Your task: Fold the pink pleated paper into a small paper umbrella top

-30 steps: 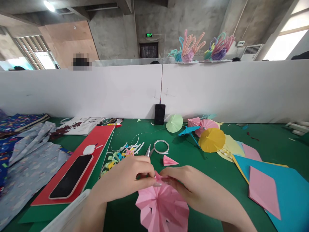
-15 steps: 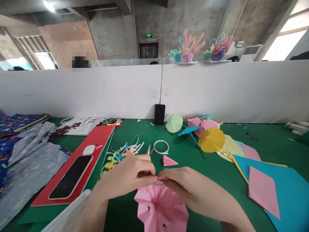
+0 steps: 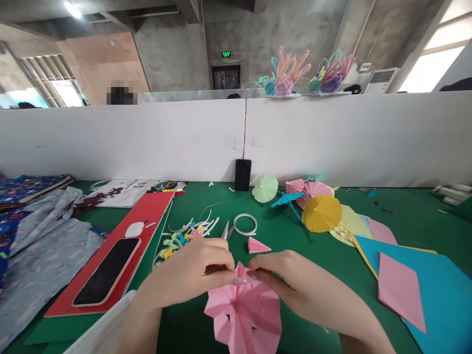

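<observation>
Between my hands is a round pink pleated paper [image 3: 243, 314] with small cut-out holes, its folds fanned open. My left hand [image 3: 199, 268] pinches its upper left edge between thumb and fingers. On the upper right edge, my right hand [image 3: 285, 275] grips the same paper, thumb underneath. A small folded pink paper wedge [image 3: 258, 245] lies just beyond my hands. Scissors [image 3: 227, 230], handles hidden behind my left hand, rest beside a roll of white tape [image 3: 245, 224].
Paper scraps [image 3: 188, 236] lie left of the scissors. A phone [image 3: 107, 271] rests on a red board [image 3: 151, 209]. Several small paper umbrellas, including a yellow one [image 3: 322, 213], stand at centre right. Blue paper sheets [image 3: 438, 280] lie right. A white partition [image 3: 147, 140] bounds the back.
The pink paper's top edge has spread apart between my fingers, showing a raised pleat. My hands have parted slightly, and the paper has shifted a little left.
</observation>
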Motion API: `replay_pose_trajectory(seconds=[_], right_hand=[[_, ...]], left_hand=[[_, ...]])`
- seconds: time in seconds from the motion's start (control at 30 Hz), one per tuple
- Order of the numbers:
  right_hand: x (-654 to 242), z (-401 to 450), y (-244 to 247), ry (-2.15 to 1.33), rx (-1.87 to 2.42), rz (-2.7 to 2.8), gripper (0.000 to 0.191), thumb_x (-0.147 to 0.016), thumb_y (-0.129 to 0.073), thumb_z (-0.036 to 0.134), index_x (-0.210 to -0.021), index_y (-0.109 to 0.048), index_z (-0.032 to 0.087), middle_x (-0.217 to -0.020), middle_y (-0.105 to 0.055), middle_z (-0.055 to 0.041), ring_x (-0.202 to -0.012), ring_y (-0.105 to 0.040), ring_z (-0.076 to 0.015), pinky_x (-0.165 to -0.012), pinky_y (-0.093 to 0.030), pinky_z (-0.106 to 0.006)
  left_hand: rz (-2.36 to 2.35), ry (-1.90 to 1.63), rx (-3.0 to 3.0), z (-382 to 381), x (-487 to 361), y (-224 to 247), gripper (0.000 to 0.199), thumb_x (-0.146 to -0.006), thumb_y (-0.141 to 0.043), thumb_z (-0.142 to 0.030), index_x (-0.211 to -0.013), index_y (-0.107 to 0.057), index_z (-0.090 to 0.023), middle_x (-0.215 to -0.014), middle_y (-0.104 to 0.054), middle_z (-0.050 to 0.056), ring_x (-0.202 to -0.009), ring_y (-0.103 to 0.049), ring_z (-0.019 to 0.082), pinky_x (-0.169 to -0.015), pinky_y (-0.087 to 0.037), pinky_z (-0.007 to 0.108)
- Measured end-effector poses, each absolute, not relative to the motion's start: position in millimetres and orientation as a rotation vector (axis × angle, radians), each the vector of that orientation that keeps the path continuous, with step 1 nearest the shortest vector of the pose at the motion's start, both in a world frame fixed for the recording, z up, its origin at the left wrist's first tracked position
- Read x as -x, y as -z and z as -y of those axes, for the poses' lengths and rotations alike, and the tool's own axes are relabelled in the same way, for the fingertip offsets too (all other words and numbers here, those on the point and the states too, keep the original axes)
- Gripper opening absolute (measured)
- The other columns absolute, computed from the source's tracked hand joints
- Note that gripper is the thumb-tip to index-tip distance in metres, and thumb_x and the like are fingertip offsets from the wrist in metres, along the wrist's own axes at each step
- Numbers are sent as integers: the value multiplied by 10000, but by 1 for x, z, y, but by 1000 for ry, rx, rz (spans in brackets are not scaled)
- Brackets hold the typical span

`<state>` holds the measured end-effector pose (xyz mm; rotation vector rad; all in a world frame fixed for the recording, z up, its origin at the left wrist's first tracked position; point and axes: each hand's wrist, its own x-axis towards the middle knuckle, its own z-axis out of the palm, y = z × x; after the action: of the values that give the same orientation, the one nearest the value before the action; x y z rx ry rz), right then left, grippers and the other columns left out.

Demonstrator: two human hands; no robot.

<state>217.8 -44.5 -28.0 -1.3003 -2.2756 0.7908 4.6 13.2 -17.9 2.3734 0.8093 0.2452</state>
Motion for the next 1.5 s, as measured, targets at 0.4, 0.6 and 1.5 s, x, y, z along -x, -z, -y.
replay_pose_trajectory(seconds=[0.4, 0.6, 1.5], right_hand=[[-212, 44, 29, -789, 1235, 2315, 306, -934, -345, 82, -960, -636, 174, -832, -673, -57, -733, -635, -170, -592, -413, -238], [-212, 43, 28, -810, 1223, 2312, 306, -948, -341, 99, -987, -634, 178, -859, -679, -57, -742, -635, -169, -607, -416, -243], [-212, 45, 26, -857, 1200, 2324, 293, -919, -368, 61, -927, -633, 185, -895, -701, -40, -761, -651, -159, -628, -432, -230]], left_hand=[[-1016, -216, -2285, -11, -12, 20, 102, -835, -584, -332, -809, -563, -235, -618, -381, -67, -551, -363, 97, -488, -230, 219], [-956, -186, -2325, -13, -12, 19, 144, -876, -530, -326, -790, -575, -220, -704, -469, -46, -614, -420, 103, -526, -271, 216], [-948, -224, -2314, -10, -12, 22, 163, -819, -616, -339, -754, -553, -203, -652, -408, -57, -551, -362, 89, -491, -244, 210]])
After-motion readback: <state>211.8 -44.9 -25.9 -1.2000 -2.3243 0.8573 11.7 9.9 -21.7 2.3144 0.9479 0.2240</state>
